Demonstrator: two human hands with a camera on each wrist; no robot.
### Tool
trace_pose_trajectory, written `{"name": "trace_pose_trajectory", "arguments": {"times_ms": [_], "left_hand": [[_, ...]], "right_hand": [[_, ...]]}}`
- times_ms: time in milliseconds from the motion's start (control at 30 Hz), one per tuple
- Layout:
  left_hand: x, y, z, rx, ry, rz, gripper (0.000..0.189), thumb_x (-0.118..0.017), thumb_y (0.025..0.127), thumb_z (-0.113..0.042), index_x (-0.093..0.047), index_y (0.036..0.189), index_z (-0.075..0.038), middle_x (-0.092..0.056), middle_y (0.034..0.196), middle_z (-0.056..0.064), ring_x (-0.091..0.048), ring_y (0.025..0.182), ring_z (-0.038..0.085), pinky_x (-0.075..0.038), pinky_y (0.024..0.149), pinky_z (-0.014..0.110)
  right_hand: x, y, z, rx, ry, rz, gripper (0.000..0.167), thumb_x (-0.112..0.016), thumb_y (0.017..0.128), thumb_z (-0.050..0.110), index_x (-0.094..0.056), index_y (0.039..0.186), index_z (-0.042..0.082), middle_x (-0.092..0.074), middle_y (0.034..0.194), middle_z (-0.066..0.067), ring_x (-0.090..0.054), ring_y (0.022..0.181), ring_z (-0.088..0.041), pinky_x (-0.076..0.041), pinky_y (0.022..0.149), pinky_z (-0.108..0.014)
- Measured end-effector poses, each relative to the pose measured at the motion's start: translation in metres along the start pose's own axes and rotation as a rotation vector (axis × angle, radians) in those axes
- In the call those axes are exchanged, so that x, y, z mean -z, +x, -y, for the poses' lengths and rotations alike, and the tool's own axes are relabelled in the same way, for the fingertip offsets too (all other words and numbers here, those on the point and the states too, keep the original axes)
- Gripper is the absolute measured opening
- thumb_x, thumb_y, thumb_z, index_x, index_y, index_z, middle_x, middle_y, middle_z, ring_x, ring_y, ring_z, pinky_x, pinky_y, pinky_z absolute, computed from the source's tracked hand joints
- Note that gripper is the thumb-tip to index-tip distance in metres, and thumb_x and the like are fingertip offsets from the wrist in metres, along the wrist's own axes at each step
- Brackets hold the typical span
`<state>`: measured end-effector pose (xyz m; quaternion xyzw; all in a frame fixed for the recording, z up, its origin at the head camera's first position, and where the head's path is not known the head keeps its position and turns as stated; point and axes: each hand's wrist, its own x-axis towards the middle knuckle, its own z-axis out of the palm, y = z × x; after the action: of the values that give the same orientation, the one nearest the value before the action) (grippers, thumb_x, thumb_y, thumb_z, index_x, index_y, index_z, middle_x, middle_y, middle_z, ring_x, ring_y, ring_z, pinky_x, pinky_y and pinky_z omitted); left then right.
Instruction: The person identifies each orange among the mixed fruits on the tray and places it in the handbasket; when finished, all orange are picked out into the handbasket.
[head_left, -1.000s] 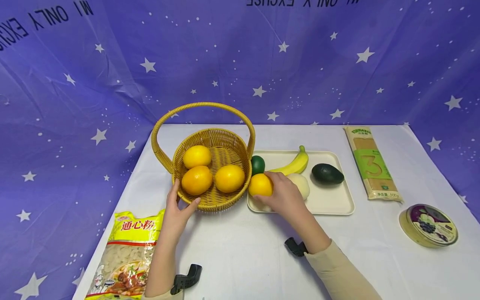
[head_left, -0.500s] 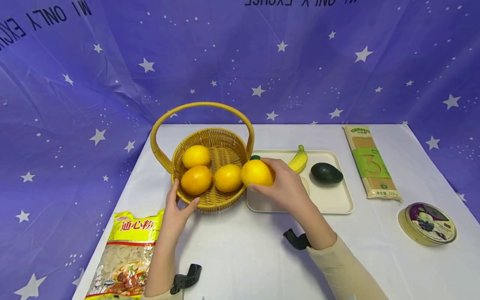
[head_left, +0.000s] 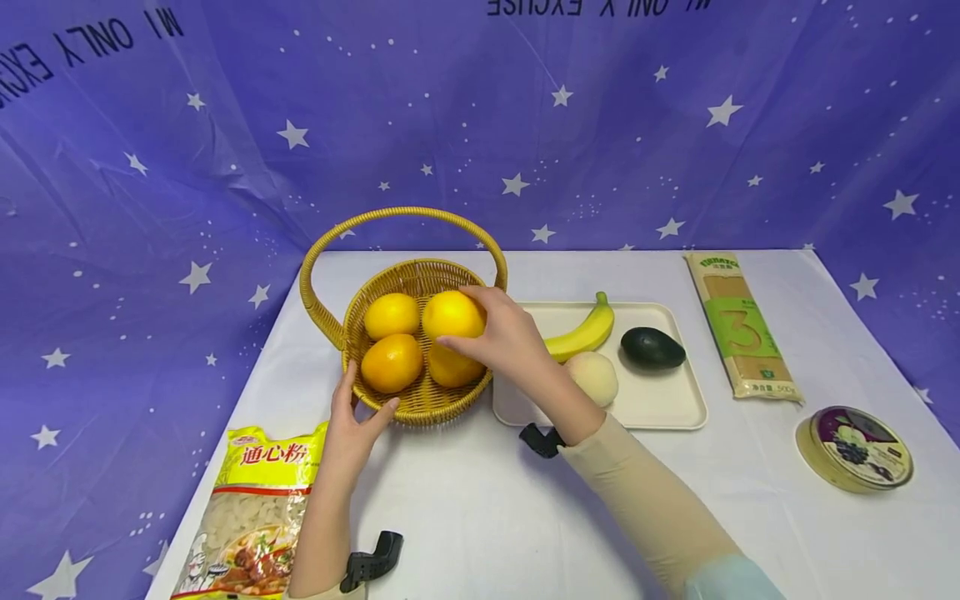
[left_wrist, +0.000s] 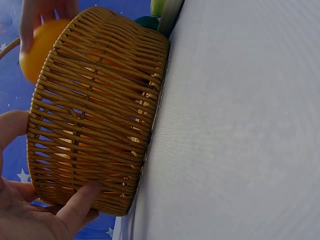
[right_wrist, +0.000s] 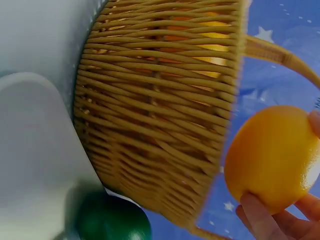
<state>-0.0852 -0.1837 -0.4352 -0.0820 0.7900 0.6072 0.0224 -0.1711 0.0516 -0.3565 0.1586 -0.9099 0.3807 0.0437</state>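
Note:
A wicker basket (head_left: 426,410) with a tall arched handle stands left of centre. Inside it lie several oranges, among them one orange (head_left: 393,363) near the front left. My left hand (head_left: 356,433) holds the basket at its front left rim, its fingers against the weave in the left wrist view. Above the basket's right half, my right hand (head_left: 508,335) grips another orange (head_left: 452,315) between thumb and fingers. In the right wrist view that held orange (right_wrist: 272,157) is beyond the rim, near the handle. It partly covers an orange beneath it in the head view.
Right of the basket, a cream tray (head_left: 667,408) bears a banana (head_left: 588,332), a pale round fruit (head_left: 594,379), an avocado (head_left: 652,348) and a dark green fruit (right_wrist: 114,220). A pasta bag (head_left: 251,517), a noodle pack (head_left: 742,329) and a round tub (head_left: 855,448) lie around.
My right hand has lifted an orange from the tray and carried it left over the basket. The left hand has stayed at the rim.

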Motion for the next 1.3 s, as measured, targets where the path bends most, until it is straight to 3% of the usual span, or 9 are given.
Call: {"name": "trace_pose_trajectory", "arguments": {"times_ms": [233, 467, 667, 1300], "left_hand": [[0.0, -0.001, -0.001, -0.009, -0.005, 0.002, 0.093, -0.07, 0.09, -0.026, -0.006, 0.157, -0.021, 0.001, 0.16, 0.007, -0.008, 0.145, 0.028, -0.017, 0.115, 0.046], [-0.001, -0.001, -0.001, -0.015, -0.015, -0.002, 0.092, -0.07, 0.09, -0.025, -0.007, 0.157, -0.02, 0.0, 0.16, 0.006, -0.008, 0.145, 0.026, -0.018, 0.114, 0.045], [-0.001, -0.001, 0.0, -0.013, -0.023, -0.002, 0.093, -0.071, 0.09, -0.024, -0.007, 0.157, -0.02, 0.001, 0.16, 0.005, -0.007, 0.145, 0.025, -0.018, 0.115, 0.044], [-0.002, -0.003, -0.002, -0.036, -0.007, -0.018, 0.092, -0.071, 0.09, -0.027, -0.008, 0.157, -0.019, -0.001, 0.16, 0.01, -0.009, 0.145, 0.032, -0.02, 0.113, 0.05]], "right_hand": [[-0.023, 0.029, -0.003, 0.007, -0.046, 0.021, 0.077, -0.076, 0.079, 0.048, -0.048, 0.141, 0.011, -0.052, 0.136, -0.008, -0.055, 0.116, -0.023, -0.048, 0.092, -0.04], [-0.037, 0.044, -0.008, -0.026, -0.059, -0.001, 0.075, -0.076, 0.08, 0.047, -0.049, 0.139, 0.011, -0.051, 0.136, -0.008, -0.056, 0.113, -0.023, -0.049, 0.091, -0.04], [-0.049, 0.047, -0.018, -0.072, -0.071, 0.032, 0.076, -0.076, 0.08, 0.047, -0.047, 0.141, 0.01, -0.049, 0.137, -0.011, -0.056, 0.113, -0.025, -0.047, 0.093, -0.04], [-0.061, 0.046, -0.019, -0.073, -0.263, 0.123, 0.073, -0.071, 0.083, 0.051, -0.047, 0.14, 0.011, -0.052, 0.13, -0.011, -0.059, 0.106, -0.029, -0.05, 0.086, -0.043]]}}
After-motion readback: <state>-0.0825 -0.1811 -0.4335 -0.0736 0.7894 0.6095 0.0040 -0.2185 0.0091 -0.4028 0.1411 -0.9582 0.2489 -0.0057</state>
